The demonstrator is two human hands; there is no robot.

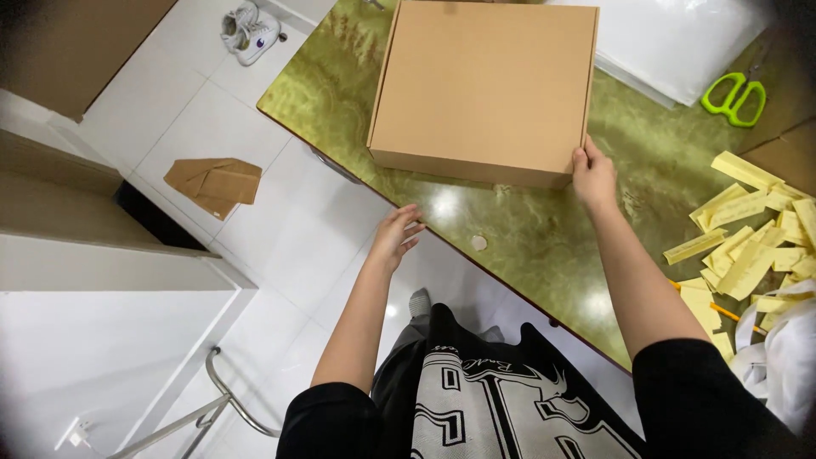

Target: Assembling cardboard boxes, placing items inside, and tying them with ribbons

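Observation:
A closed brown cardboard box (484, 85) lies flat on a green marbled table (544, 229). My right hand (592, 174) rests at the box's near right corner, fingers touching its front edge. My left hand (396, 236) hovers with fingers apart just off the table's near edge, below the box's left corner, holding nothing.
Green-handled scissors (733, 98) and a white sheet (680, 38) lie at the back right. Several yellow paper strips (756, 246) are scattered on the right. On the white tiled floor lie a folded cardboard piece (214, 184) and a white shoe (251, 32).

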